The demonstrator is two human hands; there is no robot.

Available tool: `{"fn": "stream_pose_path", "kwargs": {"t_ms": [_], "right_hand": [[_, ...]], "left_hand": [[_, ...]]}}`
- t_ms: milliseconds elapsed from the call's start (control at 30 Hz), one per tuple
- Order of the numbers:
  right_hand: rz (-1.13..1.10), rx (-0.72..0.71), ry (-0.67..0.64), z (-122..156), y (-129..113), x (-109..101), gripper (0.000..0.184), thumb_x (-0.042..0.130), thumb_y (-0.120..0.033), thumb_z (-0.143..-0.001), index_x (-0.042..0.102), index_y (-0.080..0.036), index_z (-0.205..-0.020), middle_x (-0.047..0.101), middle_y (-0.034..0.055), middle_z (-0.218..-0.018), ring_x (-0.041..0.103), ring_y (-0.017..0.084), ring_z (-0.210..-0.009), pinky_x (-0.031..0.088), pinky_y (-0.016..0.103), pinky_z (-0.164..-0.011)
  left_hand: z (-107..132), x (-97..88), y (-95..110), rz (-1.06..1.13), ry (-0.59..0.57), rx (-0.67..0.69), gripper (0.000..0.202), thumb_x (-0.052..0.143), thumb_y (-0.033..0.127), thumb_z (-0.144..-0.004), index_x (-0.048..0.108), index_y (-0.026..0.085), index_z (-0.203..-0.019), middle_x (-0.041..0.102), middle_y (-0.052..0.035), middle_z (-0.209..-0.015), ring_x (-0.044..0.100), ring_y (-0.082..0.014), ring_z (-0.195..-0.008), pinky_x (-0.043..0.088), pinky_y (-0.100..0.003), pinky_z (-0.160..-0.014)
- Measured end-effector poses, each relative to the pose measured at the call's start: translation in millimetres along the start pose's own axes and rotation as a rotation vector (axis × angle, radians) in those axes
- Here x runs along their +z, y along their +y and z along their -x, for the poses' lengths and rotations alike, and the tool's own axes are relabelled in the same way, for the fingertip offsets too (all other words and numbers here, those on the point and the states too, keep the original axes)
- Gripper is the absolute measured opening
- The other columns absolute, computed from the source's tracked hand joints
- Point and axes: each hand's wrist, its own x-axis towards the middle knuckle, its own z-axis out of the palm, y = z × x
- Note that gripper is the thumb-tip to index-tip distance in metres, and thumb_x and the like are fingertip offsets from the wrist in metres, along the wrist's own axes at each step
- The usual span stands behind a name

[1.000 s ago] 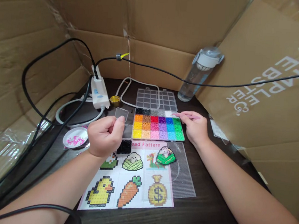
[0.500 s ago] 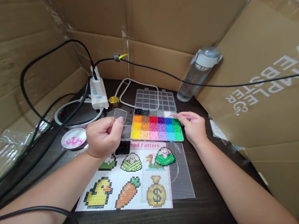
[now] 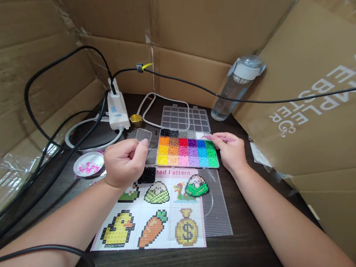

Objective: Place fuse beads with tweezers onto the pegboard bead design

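Note:
My left hand (image 3: 124, 162) is curled into a fist over the top left of the bead pattern sheet (image 3: 155, 214), beside a small tub of black beads (image 3: 147, 175); what it holds, if anything, is hidden. My right hand (image 3: 231, 151) pinches pink tweezers (image 3: 218, 138), whose tip reaches over the white and green corner of the bead box (image 3: 188, 150) with its many coloured compartments. A partly built green and white bead figure (image 3: 196, 186) sits on the clear pegboard (image 3: 218, 207) laid over the sheet.
The bead box's clear lid (image 3: 185, 118) lies open behind it. A water bottle (image 3: 238, 87) stands at the back right. A white power adapter (image 3: 117, 109) with black cables (image 3: 41, 130) lies at the left, next to a small dish of pink beads (image 3: 88, 165). Cardboard walls surround the dark table.

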Motion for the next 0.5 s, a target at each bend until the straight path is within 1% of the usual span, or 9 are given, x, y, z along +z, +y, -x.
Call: {"fn": "stream_pose_path", "kwargs": {"t_ms": [100,300,500], "right_hand": [[-0.017,0.0,0.003,-0.5,0.9,-0.2,0.025,0.089,-0.038,-0.066,0.078,-0.019,-0.078,0.08,0.0081,-0.08,0.075,0.023,-0.077,0.06,0.038,-0.073],[-0.02,-0.006,-0.007,-0.9,5.0,-0.7,0.027,0.089,-0.04,-0.066,0.077,-0.02,-0.079,0.08,0.0075,-0.081,0.076,0.024,-0.079,0.061,0.039,-0.075],[-0.029,-0.026,-0.029,-1.9,6.5,-0.9,0.025,0.088,-0.04,-0.068,0.076,-0.021,-0.078,0.081,0.0075,-0.084,0.077,0.025,-0.083,0.061,0.039,-0.078]], "left_hand": [[0.2,0.4,-0.3,0.008,0.008,0.001,0.053,0.064,0.024,-0.085,0.026,0.017,-0.049,0.025,0.0046,-0.046,0.023,-0.0061,-0.045,0.02,-0.028,-0.044],[1.0,0.7,-2.2,0.021,0.004,0.012,0.052,0.065,0.023,-0.085,0.028,0.016,-0.049,0.028,0.0046,-0.045,0.025,-0.0054,-0.044,0.021,-0.028,-0.044],[0.4,0.3,-1.8,0.025,-0.002,0.012,0.052,0.064,0.023,-0.085,0.028,0.016,-0.049,0.026,0.0047,-0.046,0.024,-0.0056,-0.045,0.021,-0.027,-0.044]]}}
